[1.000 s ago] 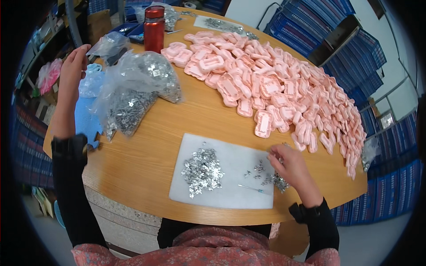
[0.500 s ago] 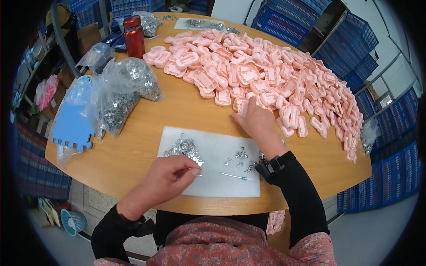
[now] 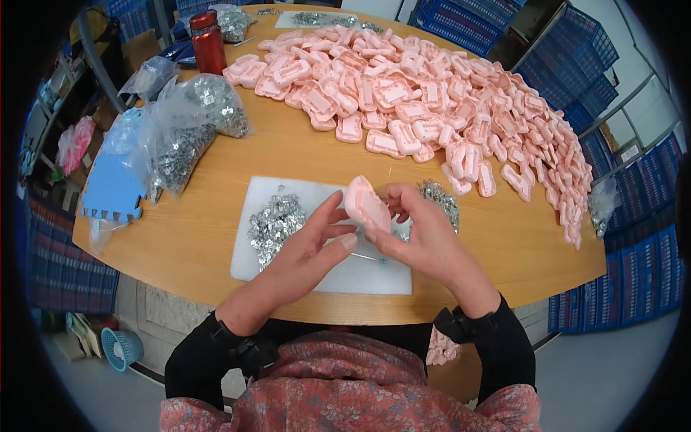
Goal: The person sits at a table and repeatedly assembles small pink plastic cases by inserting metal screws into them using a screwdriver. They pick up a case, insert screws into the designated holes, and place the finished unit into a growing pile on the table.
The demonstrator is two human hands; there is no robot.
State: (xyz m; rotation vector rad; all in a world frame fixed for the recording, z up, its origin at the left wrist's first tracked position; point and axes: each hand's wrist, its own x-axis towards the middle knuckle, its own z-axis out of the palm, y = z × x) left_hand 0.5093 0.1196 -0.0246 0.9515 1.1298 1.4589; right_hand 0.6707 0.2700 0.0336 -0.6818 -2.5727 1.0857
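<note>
Over the white foam sheet (image 3: 353, 281), my right hand (image 3: 428, 230) grips a pink plastic shell (image 3: 368, 207), tilted with its hollow, ribbed inside showing. Close to the shell's left side is my left hand (image 3: 309, 248), its fingers apart and its thumb stretched toward the shell; I see nothing held in it. Small silver metal clips (image 3: 273, 225) lie heaped on the sheet left of the hands. A thin rod with a blue end (image 3: 382, 261) lies partly hidden under the right hand. More small metal pieces (image 3: 437, 198) are piled just beyond the right hand.
A large heap of pink shells (image 3: 410, 111) spreads across the table's far and right side. Plastic bags of metal parts (image 3: 183, 147), a red bottle (image 3: 207, 43) and a blue foam mat (image 3: 111, 189) stand at the left. Blue crates (image 3: 626, 266) are stacked beyond the table's right edge.
My right hand has come back from the heap with one pink shell, now over the foam sheet. My left hand has loosened its pinch and moved up beside the shell.
</note>
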